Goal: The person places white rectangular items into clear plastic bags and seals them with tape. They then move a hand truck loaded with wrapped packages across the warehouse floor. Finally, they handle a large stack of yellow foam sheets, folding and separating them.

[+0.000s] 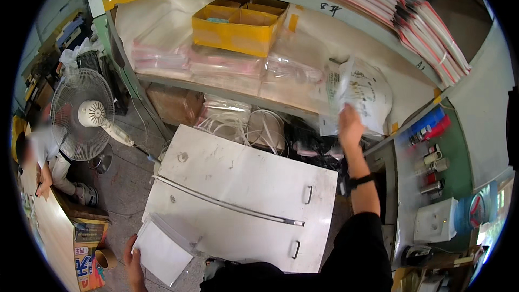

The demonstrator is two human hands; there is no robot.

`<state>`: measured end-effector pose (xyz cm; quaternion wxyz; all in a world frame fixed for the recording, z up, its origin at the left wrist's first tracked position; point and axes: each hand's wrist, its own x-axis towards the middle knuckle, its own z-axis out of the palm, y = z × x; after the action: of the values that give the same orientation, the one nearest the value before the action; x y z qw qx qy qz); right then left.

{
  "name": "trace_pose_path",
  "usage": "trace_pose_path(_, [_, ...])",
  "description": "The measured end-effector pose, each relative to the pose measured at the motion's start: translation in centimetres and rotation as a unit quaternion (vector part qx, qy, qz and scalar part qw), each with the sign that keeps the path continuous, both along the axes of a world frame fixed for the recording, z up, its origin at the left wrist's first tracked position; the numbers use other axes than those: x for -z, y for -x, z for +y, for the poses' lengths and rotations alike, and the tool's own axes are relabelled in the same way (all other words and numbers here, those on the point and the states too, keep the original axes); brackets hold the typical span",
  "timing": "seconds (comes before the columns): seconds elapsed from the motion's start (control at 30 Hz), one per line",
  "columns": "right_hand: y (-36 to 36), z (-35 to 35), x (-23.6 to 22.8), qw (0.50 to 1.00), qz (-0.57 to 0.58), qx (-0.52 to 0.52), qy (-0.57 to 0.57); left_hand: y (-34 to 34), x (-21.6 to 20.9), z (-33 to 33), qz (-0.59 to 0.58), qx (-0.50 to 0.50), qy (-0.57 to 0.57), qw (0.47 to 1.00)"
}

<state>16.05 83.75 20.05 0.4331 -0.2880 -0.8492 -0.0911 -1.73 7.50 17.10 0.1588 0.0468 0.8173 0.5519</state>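
Observation:
My left hand (133, 266) grips the edge of a stack of white paper (163, 254) at the lower left, over the cabinet's near corner. Clear plastic film shows along the stack's upper side. My right arm reaches up to the shelf, and my right hand (351, 124) is closed on the near edge of a white plastic bag (370, 92) with dark print. The fingertips are partly hidden by the bag. Beneath my arms is a white cabinet (254, 167) with two dark handles and a long thin strip (227, 204) lying across it.
On the shelf (227, 87) are a yellow divided box (232, 35) and clear plastic packs (162, 57). Red-edged stacks (432, 38) fill the level above. A fan (84, 113) stands left, near a seated person (46, 157). At right are mugs (432, 157) and a water dispenser (435, 220).

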Motion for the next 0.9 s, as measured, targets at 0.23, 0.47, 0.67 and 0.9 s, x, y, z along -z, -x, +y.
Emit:
trace_pose_path(0.23, [-4.0, -18.9, 15.7, 0.984, -0.113, -0.065, 0.121, 1.0, 2.4, -1.0, 0.021, 0.046, -0.065, 0.997])
trace_pose_path(0.47, [-2.9, -40.5, 25.9, 0.894, -0.174, -0.165, 0.378, 1.1, 2.7, -1.0, 0.064, 0.045, -0.041, 0.996])
trace_pose_path(0.67, [-3.0, -45.5, 29.9, 0.853, -0.151, -0.183, 0.465, 1.7, 3.8, -1.4, 0.109, 0.065, -0.066, 0.99])
trace_pose_path(0.9, [-8.9, -32.6, 23.3, 0.881, -0.024, -0.105, 0.461, -1.4, -3.2, -3.0, 0.319, -0.057, 0.011, 0.946])
